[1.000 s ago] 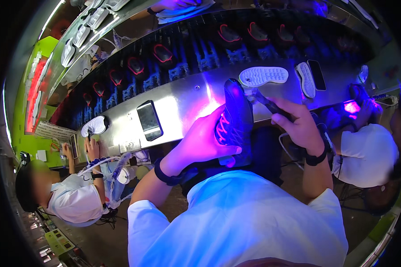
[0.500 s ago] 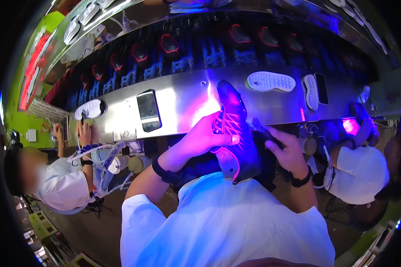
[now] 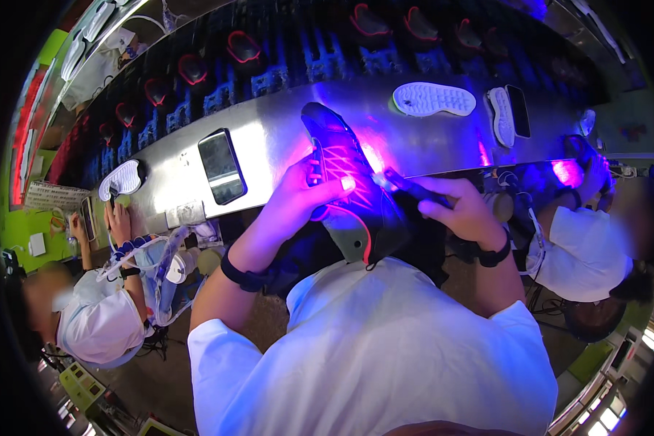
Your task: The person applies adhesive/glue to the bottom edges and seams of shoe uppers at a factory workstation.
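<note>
Lit by violet-blue light, a dark shoe upper [image 3: 385,225] with pink-looking laces and a reddish collar edge lies lengthwise in front of me, toe away and heel near my shirt. My left hand [image 3: 287,200] is closed round its left side, thumb over the lacing. In my right hand [image 3: 469,211] is a brush [image 3: 418,190] with a dark handle. Its pale tip is at the shoe's right side, near the lower edge; whether it touches cannot be made out.
A metal bench [image 3: 276,152] spans ahead, bearing a phone [image 3: 222,167], a white sole [image 3: 434,99], another sole [image 3: 500,116] and a second phone [image 3: 518,111]. Behind it runs a dark rack with several red-rimmed shoes [image 3: 243,47]. Co-workers sit left [image 3: 102,327] and right [image 3: 585,251].
My view has shifted somewhat. The shoe tilts more with its toe leftward, and the brush tip has come closer to the shoe's right edge. Both hands keep their hold.
</note>
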`<state>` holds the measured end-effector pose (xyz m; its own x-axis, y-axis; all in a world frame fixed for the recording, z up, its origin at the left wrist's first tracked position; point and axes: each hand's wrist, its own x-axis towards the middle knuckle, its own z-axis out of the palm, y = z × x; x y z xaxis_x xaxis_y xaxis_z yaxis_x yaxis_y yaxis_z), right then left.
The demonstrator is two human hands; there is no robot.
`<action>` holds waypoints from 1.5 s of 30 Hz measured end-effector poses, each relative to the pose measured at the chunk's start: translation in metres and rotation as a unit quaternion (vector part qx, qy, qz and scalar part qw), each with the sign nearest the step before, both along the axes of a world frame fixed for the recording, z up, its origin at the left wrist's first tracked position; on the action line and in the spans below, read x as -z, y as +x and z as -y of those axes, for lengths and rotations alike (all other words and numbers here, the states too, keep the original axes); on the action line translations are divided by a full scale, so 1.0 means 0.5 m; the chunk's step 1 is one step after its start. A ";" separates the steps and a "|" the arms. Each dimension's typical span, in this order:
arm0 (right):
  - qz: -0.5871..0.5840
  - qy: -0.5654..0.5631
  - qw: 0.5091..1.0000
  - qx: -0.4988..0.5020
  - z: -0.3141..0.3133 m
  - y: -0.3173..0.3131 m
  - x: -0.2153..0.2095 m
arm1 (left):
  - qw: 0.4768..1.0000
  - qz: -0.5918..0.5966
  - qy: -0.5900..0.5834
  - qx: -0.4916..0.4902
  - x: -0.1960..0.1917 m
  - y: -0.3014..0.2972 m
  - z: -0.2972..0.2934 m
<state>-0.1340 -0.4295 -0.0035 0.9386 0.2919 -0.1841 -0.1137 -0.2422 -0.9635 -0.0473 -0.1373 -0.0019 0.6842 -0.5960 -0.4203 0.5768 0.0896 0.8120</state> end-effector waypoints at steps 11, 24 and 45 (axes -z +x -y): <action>-0.084 -0.075 0.993 0.038 0.084 -0.127 -0.034 | 0.999 -0.009 0.034 -0.022 0.003 -0.011 0.067; 0.139 -0.160 0.974 0.075 0.059 -0.083 -0.076 | 0.975 -0.208 -0.069 -0.029 -0.004 -0.043 0.035; 0.255 -0.204 0.945 -0.007 -0.067 0.047 -0.115 | 0.631 -0.626 -0.458 -0.018 0.086 -0.113 -0.049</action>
